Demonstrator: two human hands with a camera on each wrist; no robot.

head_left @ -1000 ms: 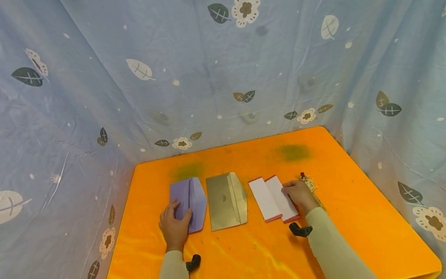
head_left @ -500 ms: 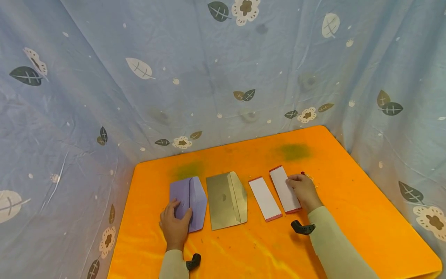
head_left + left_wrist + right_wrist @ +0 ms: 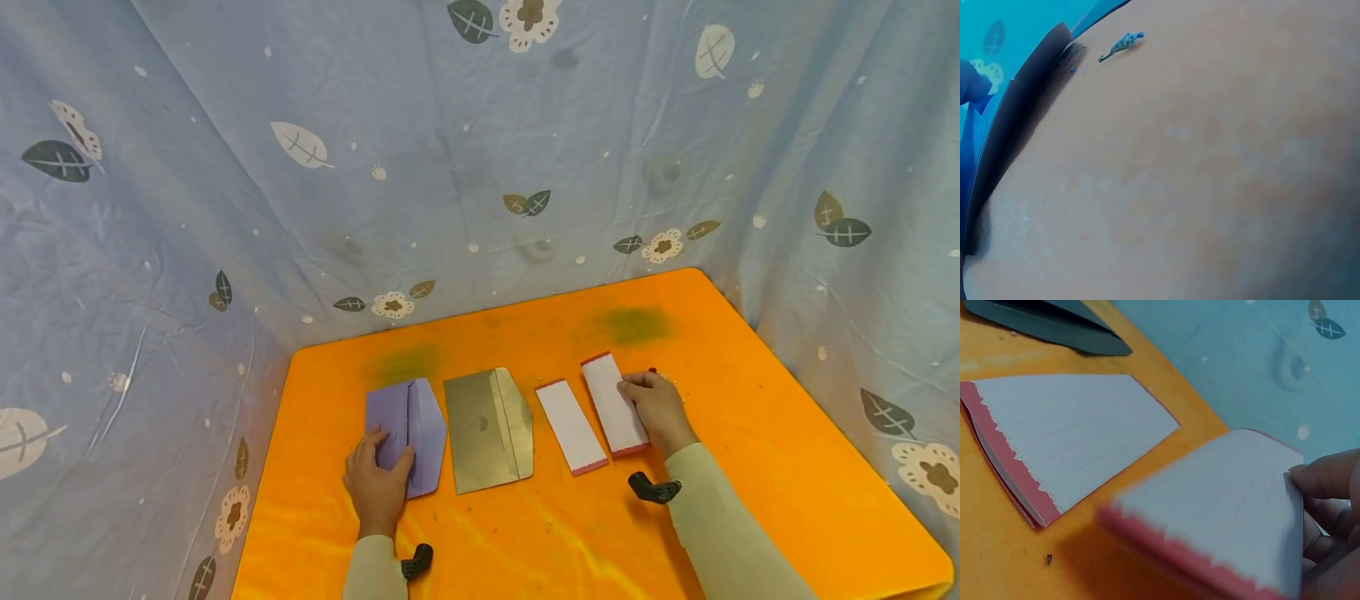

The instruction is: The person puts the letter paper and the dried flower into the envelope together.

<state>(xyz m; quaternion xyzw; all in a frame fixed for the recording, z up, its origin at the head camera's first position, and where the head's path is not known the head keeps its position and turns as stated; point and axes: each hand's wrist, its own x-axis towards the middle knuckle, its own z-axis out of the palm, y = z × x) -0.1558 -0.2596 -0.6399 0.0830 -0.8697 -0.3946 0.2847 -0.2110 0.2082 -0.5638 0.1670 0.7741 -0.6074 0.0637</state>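
Note:
My right hand [image 3: 660, 408] pinches a white lined note card [image 3: 1222, 512] by its right edge, between thumb and fingers. The card has red scalloped ends and is raised, with its shadow on the orange cloth below. A matching note card [image 3: 573, 429] lies flat just left of it. At the left of the table, my left hand [image 3: 378, 487] rests on a purple envelope [image 3: 426, 442], thumb and fingers lying over its lower left part. Between the purple envelope and the cards lies a gold envelope [image 3: 480, 437], its pointed flap unfolded to the right.
A dried flower sprig [image 3: 669, 383] lies mostly hidden behind my right hand. Orange cloth [image 3: 510, 550] covers the table. Blue patterned curtains [image 3: 420, 167] rise along its back and sides. In the left wrist view, a small sprig [image 3: 1124, 44] shows on the cloth.
My right hand has picked up the right note card and drawn it up and to the right, off the other card it overlapped. My left hand stays in place on the purple envelope.

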